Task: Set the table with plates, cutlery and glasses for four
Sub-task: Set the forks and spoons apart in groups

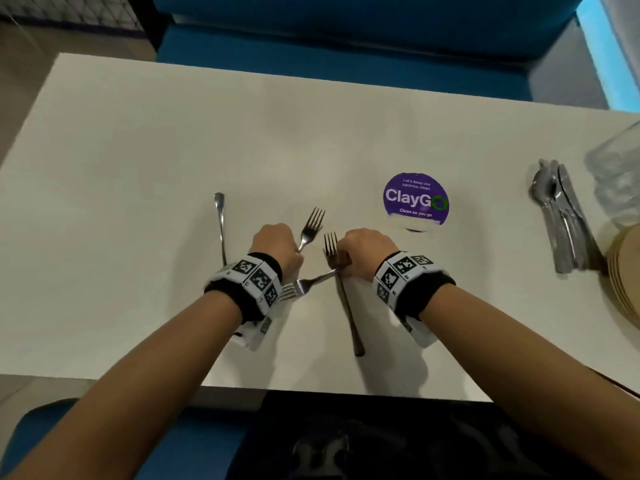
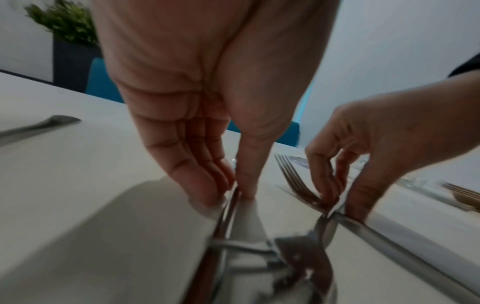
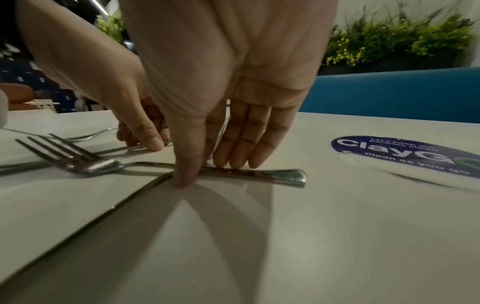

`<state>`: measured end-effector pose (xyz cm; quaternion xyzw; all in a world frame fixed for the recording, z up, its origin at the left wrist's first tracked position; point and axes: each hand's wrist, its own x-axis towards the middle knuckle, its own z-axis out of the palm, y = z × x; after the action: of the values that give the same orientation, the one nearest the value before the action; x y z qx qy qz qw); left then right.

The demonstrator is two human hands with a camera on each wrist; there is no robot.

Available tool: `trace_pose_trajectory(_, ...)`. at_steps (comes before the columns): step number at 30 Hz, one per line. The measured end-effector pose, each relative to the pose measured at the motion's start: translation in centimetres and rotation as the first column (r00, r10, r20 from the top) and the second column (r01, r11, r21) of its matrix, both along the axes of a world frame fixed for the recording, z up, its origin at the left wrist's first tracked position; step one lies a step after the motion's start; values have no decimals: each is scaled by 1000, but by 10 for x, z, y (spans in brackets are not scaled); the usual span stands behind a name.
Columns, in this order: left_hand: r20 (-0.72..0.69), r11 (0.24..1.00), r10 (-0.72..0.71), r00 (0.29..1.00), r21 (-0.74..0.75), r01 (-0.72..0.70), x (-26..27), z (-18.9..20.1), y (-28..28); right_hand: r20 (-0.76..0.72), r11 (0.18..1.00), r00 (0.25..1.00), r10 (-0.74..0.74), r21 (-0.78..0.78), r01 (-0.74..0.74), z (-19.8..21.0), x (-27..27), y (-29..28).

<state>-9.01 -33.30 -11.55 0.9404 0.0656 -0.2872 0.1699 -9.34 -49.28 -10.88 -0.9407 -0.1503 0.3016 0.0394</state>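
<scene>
Far left on the white rectangular table: wide bare surface out to the left edge and up to the far edge by the blue upholstered bench. Next, a lone slim steel utensil handle, lying lengthwise, business end hidden under the left wrist band. Just right of it, left hand, fingers and thumb pinched on the handle of a silver four-tined fork, tines pointing toward the far edge. Below that, a second silver fork lying crosswise, tines tucked beside the left wristband, handle running right under the right hand. Crossing it, a third silver fork with a long dark handle, tines away, handle end stopping short of the near table edge. Right hand, thumb and fingertips pressed down and pinching at the point where those two handles cross; which fork is actually gripped, hard to tell. Further right, a round purple "ClayGo" sticker, flat on the surface, open room around it. Near the right edge, a bundle of steel spoons and knives, touching a stack of tan round plates, with clear drinking glasses just behind.
</scene>
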Motion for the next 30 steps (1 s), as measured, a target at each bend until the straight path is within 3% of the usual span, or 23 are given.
trace_pose_trajectory(3,-37,996,-80,996,41,82,2,1,0,-21,1000,999,-29,-6,28,-3,0,4)
trace_pose_trajectory(8,-109,983,-182,977,-14,182,8,5,13,-39,995,996,85,-57,-87,-7,-3,4)
trace_pose_trajectory(11,-5,991,-116,993,-61,115,10,15,25,-31,991,992,122,-49,-123,-7,-4,1)
trace_pose_trajectory(13,88,984,38,995,-177,-22,12,20,31,-36,989,988,148,-26,-149,-6,-4,-2)
trace_pose_trajectory(16,122,857,367,922,-430,-284,15,18,36,-58,984,982,180,28,-178,-7,-5,-7)
trace_pose_trajectory(18,29,657,572,820,-614,-437,16,17,35,-81,983,980,184,29,-183,-5,-3,-12)
trace_pose_trajectory(20,-10,544,657,754,-686,-483,15,18,32,-70,990,988,135,62,-130,1,0,-20)
trace_pose_trajectory(22,-10,509,671,741,-721,-470,14,18,28,-11,978,1000,-26,204,28,12,6,-27)
trace_pose_trajectory(23,-20,496,668,744,-733,-465,13,19,24,-2,937,988,-155,317,147,18,9,-28)
trace_pose_trajectory(25,-73,459,636,769,-764,-453,13,21,14,-109,739,920,-376,564,368,28,14,-19)
trace_pose_trajectory(27,-176,365,591,787,-811,-456,11,25,-1,-287,528,857,-427,690,494,35,16,-2)
trace_pose_trajectory(30,-205,325,572,794,-833,-449,8,30,-22,-436,392,802,-408,711,585,38,14,20)
